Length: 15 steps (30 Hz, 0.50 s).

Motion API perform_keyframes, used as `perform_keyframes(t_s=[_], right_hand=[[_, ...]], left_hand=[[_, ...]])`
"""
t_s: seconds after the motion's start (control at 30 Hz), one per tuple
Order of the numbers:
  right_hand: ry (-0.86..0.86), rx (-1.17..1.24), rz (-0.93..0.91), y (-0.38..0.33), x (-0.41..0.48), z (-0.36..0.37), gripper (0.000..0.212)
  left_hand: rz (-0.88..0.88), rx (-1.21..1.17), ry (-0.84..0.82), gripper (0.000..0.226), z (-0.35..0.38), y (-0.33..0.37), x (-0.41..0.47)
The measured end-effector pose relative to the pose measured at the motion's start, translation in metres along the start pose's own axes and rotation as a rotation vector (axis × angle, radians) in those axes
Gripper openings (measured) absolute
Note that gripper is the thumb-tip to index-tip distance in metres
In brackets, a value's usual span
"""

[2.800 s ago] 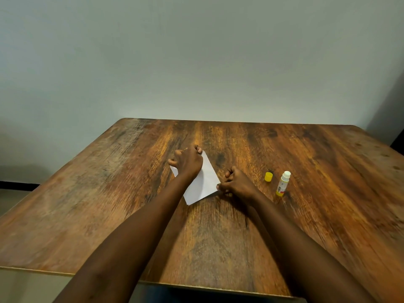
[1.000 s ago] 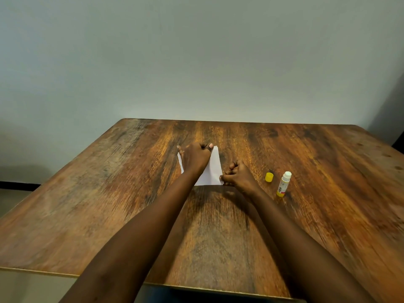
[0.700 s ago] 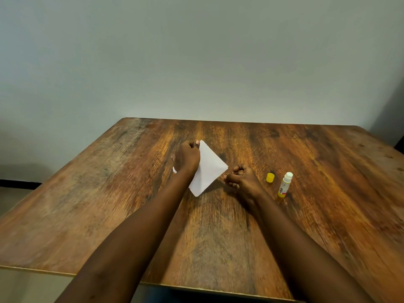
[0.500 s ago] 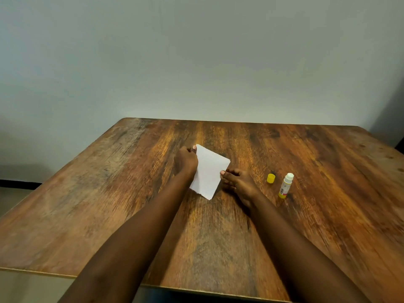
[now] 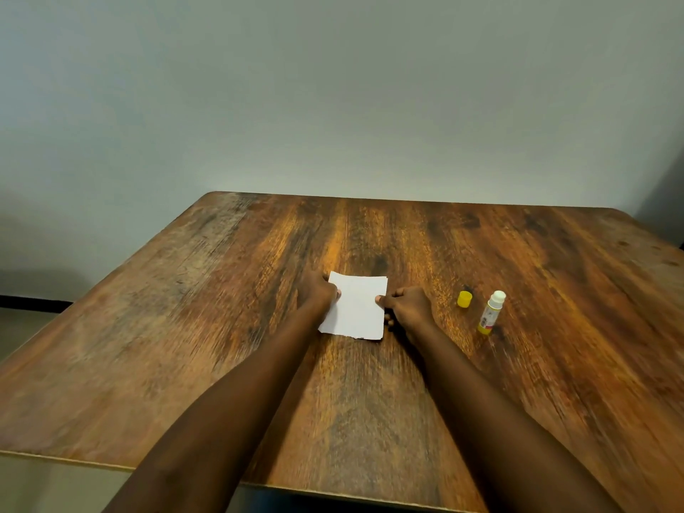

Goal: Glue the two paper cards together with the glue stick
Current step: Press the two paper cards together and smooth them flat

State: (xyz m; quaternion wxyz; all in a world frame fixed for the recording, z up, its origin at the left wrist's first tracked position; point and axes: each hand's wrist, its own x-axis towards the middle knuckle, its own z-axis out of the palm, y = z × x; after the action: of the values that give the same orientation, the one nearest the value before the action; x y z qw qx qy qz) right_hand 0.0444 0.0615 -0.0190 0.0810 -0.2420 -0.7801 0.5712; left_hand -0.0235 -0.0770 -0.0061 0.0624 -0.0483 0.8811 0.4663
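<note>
white paper cards (image 5: 357,307) lie near the middle of the wooden table (image 5: 185,346), looking like one sheet. the left hand (image 5: 314,294) pinches their left edge, and the right hand (image 5: 407,307) pinches their right edge (thumb on top). the glue stick (image 5: 490,312) stands uncapped at the right, with the yellow cap (image 5: 464,299) just beside it.

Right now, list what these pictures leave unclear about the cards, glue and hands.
Head view:
Paper: one card or two stacked; the top sheet hides any beneath.
Left hand: fingers hidden behind its own back.
Glue stick: label too small to read.
Elbows: cut off by the bottom edge.
</note>
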Motion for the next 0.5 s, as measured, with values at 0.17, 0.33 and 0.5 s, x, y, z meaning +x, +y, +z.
perform_keyframes(t_s=[0.17, 0.33, 0.5], right_hand=[[0.092, -0.149, -0.051, 0.000, -0.005, 0.005, 0.021], [0.161, -0.141, -0.076, 0.000, -0.016, 0.009, 0.024], [0.223, -0.124, -0.111, 0.013, -0.032, -0.003, 0.018]], left_hand=[[0.087, 0.127, 0.022, 0.040, -0.001, -0.006, -0.005], [0.125, 0.203, 0.054, 0.041, -0.002, -0.013, -0.013], [0.178, 0.209, 0.066, 0.050, 0.000, -0.011, -0.022]])
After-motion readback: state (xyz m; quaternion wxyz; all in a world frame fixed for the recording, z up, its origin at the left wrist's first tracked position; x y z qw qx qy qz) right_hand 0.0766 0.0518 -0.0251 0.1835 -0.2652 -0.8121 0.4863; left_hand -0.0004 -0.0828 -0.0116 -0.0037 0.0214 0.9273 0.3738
